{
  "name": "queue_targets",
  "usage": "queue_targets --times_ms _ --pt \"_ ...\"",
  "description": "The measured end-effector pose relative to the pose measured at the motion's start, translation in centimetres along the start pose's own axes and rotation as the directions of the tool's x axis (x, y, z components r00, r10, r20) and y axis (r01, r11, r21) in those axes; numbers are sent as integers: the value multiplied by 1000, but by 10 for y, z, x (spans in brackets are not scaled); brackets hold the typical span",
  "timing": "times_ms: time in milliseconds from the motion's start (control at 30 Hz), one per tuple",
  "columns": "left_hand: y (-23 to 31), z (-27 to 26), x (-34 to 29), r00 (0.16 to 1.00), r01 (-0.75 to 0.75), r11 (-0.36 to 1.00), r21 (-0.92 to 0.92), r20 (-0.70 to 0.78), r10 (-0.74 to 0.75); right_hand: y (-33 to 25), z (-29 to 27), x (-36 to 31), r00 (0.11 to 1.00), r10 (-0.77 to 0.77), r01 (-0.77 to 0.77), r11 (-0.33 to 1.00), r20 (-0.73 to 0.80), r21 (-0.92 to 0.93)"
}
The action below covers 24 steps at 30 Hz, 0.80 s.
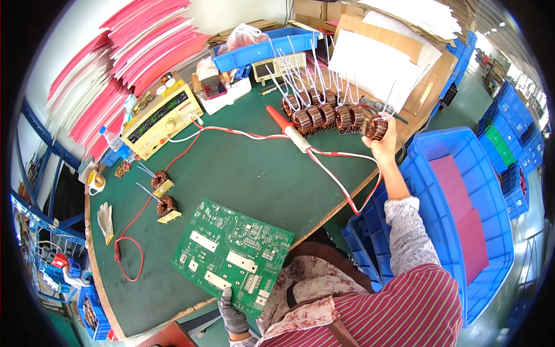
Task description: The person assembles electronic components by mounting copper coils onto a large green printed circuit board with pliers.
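My left hand (pixel 232 315), in a grey glove, is closed on the near edge of a large green circuit board (pixel 231 254) with white pads. The board hangs partly over the table's front edge, close to my body. Out at the far right, my bare right hand (pixel 384 147) is closed around a copper-wound toroidal coil (pixel 377 128) with a pale lead standing up. Just left of that hand stands a cluster of similar coils (pixel 328 115), their long white leads upright. Two more coils on yellowish bases, an upper coil (pixel 160 180) and a lower coil (pixel 167 205), stand left of the board.
A yellow power supply (pixel 165 121) stands at the back left, with a red-and-white cable running to a red-and-white probe (pixel 289 130). A cotton glove (pixel 105 222) and a red lead (pixel 140 260) lie at left. Blue bins (pixel 430 150) stand right of the table; a blue tray (pixel 266 49) sits behind.
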<state>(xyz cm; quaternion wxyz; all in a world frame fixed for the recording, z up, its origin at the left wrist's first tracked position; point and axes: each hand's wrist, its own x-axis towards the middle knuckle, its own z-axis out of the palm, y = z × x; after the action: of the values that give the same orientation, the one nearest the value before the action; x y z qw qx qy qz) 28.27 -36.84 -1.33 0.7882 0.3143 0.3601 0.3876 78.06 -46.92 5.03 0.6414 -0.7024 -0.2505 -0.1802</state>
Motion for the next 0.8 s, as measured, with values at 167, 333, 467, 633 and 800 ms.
queue_targets --times_ms 167,333,467,633,800 --pt "3 1 1 999 -8 999 40 -50 10 43 -19 26 965 79 -93 995 251 45" --pt "3 9 -1 999 -6 1000 13 -52 7 65 -18 45 941 100 -76 993 323 -88" --pt "2 -1 1 998 -14 1000 27 -64 16 77 -8 55 888 85 -85 996 452 -21" --pt "4 3 0 999 -3 1000 16 -40 4 108 -16 56 925 63 -60 998 375 -19" --pt "0 2 6 997 75 997 -16 -7 -75 -60 52 -7 883 -387 467 785 267 -408"
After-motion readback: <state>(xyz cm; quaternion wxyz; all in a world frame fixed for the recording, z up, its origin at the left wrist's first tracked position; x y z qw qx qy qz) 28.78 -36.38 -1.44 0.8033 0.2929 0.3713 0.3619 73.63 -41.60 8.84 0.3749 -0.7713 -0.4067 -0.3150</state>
